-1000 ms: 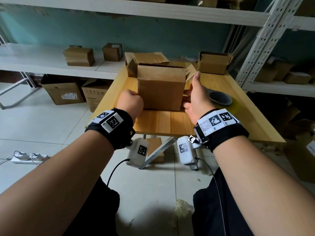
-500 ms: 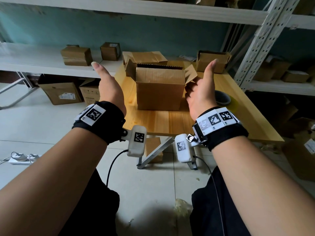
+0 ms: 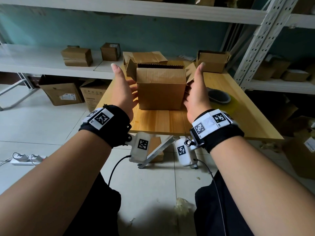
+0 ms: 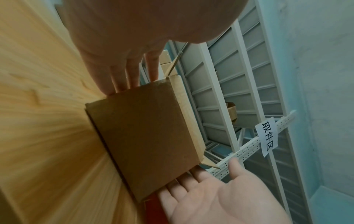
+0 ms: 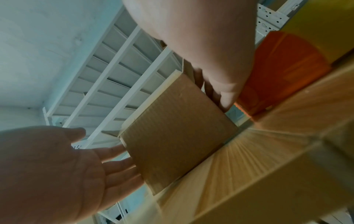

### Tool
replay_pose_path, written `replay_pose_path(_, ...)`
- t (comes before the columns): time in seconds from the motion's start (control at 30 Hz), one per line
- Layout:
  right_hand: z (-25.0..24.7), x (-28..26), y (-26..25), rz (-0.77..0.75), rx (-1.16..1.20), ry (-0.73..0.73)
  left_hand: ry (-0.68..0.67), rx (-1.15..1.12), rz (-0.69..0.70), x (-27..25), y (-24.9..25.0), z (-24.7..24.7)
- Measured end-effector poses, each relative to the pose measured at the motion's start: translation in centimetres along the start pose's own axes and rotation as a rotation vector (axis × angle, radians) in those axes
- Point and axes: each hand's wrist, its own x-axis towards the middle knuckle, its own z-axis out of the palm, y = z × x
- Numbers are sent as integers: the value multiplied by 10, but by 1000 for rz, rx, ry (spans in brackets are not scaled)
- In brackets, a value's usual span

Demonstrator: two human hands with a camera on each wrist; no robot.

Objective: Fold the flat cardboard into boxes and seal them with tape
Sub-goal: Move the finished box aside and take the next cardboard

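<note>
A brown cardboard box (image 3: 160, 89) stands upright on the wooden table (image 3: 170, 121), its top flaps open. My left hand (image 3: 126, 80) is at the box's left wall and my right hand (image 3: 194, 79) at its right wall, both with fingers straight and thumbs pointing up. In the left wrist view the left fingers (image 4: 122, 78) reach the box (image 4: 145, 136) at its edge. The right wrist view shows the right fingers (image 5: 220, 94) against the far side of the box (image 5: 176, 133). A roll of tape (image 3: 219, 97) lies on the table just right of my right hand.
Two more open boxes (image 3: 144, 57) (image 3: 212, 61) sit at the back of the table. Closed boxes (image 3: 76, 57) rest on the white shelf to the left, and a perforated shelf upright (image 3: 255, 40) rises at the right. Larger cartons (image 3: 61, 92) and a power strip (image 3: 25, 159) lie on the floor.
The left hand has uncurled and risen from the box's lower left. Both hands spread wide with thumbs up, then came in flat against the box's two sides. The box has not moved.
</note>
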Motion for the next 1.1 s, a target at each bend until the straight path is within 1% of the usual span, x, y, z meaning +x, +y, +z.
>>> replay_pose_path(0.17,-1,-4,-11,-36,-3,-34,17,-42,70,-2,7,4)
replay_pose_path(0.23,-2,0,-16,-51,-12,-12,3,-45,101,-2,9,9)
replay_pose_path(0.37,-9,19,-34,-70,6,-28,-53,-82,107,7,18,27)
replay_pose_path(0.53,-28,63,-73,-117,13,-20,-159,-80,82,39,46,78)
replay_pose_path(0.63,-40,93,-94,-154,-54,61,-224,-93,48,59,53,116)
replay_pose_path(0.7,-50,112,-104,-135,-85,94,-248,-88,22,74,51,143)
replay_pose_path(0.8,-69,138,-115,-66,-112,115,-296,-97,-33,99,41,179)
replay_pose_path(0.9,-88,160,-125,-29,-118,146,-273,18,-31,126,26,212)
replay_pose_path(0.93,-94,171,-128,5,-164,171,-259,72,-19,133,21,222)
replay_pose_path(0.97,-101,181,-131,23,-298,207,-260,127,-7,139,16,229)
replay_pose_path(1.03,-117,204,-132,30,-680,260,-308,215,-5,151,6,246)
replay_pose_path(1.1,-133,223,-130,19,-993,251,-328,279,-35,165,-1,260)
